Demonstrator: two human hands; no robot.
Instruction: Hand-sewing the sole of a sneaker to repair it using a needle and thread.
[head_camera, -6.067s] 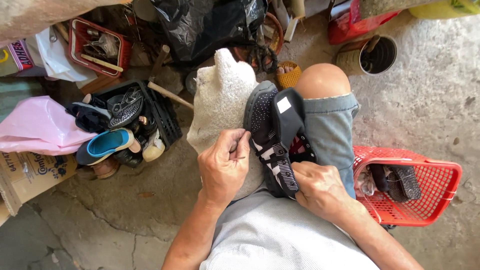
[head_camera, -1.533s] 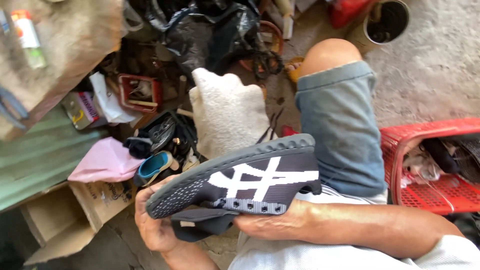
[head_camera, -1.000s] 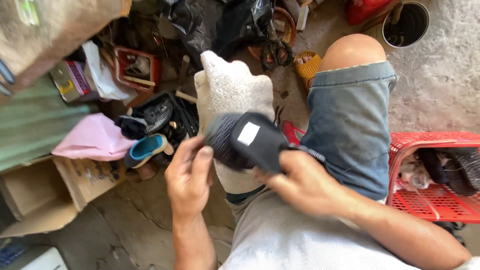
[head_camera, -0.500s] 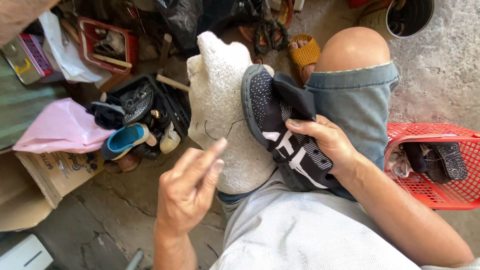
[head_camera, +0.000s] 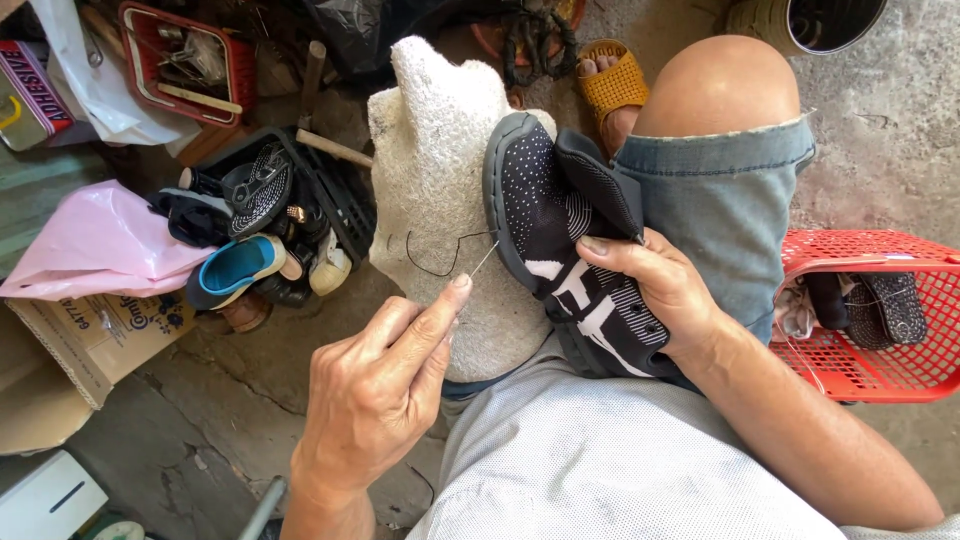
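Observation:
A black sneaker (head_camera: 560, 250) with white stripes and a grey sole lies on my lap, toe pointing away, resting between a white towel (head_camera: 440, 160) over my left thigh and my right leg in denim shorts (head_camera: 725, 200). My right hand (head_camera: 655, 290) presses down on the shoe's upper. My left hand (head_camera: 385, 385) pinches a thin needle (head_camera: 484, 260) whose tip touches the sole's edge. A dark thread (head_camera: 430, 262) loops across the towel from the needle.
A red plastic basket (head_camera: 880, 320) with footwear sits on the concrete floor at right. At left, a black crate (head_camera: 330, 190) holds shoes and a blue sandal (head_camera: 235, 268), beside a pink bag (head_camera: 95, 245), a cardboard box (head_camera: 90, 345) and a red tray of tools (head_camera: 180, 60).
The shoe was turned from sideways to lying sole-left on my lap. My left hand, which was lifted away with the thread, has come back to the sole edge with the needle.

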